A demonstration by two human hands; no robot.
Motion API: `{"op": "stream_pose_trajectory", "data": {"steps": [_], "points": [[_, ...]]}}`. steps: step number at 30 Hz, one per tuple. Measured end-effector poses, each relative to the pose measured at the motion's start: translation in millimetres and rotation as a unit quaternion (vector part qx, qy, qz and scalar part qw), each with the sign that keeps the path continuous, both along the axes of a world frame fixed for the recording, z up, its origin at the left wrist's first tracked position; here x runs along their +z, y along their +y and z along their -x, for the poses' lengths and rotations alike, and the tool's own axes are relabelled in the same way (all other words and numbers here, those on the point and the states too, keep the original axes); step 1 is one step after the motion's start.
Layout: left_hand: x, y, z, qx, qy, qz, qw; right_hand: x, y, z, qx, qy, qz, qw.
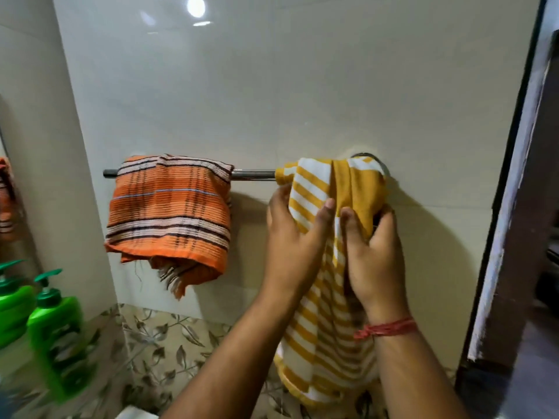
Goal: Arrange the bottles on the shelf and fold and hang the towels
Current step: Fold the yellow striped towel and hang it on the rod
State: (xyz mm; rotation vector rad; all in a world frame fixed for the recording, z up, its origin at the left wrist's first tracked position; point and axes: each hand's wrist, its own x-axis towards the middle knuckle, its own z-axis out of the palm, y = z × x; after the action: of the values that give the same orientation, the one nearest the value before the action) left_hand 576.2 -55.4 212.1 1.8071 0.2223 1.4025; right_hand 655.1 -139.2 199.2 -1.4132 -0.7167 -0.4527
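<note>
Both hands pinch the yellow striped towel (317, 297) just below the rail: the left hand (290, 237) with thumb pressed on its front, the right hand (373, 255) bunching its right edge, both forearms reaching up. It hangs lengthwise down from the towel bar (252, 174). Left along it, an orange striped towel (169, 213) is draped, folded.

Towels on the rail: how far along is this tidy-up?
The orange striped towel already hangs folded over the rail. The left hand and right hand both grip the yellow striped towel, draped there but bunched, unstraightened. The green bottle stands lower left; its shelf isn't clearly visible.
</note>
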Motion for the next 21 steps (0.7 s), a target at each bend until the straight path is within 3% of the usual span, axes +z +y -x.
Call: {"op": "stream_pose_trajectory", "data": {"steps": [11, 16, 21], "points": [[-12.5, -22.9, -18.0, 0.108, -0.011, 0.015, 0.994, -24.0, 6.2, -9.7, -0.018, -0.166, -0.022, 0.986], [-29.3, -44.0, -16.5, 0.107, -0.022, 0.040, 0.993, -45.0, -0.4, -4.8, 0.057, -0.158, -0.045, 0.985], [-46.5, -52.2, -7.6, 0.145, 0.030, 0.076, 0.986, -63.4, -0.3, -1.8, 0.102, -0.132, -0.068, 0.984]]}}
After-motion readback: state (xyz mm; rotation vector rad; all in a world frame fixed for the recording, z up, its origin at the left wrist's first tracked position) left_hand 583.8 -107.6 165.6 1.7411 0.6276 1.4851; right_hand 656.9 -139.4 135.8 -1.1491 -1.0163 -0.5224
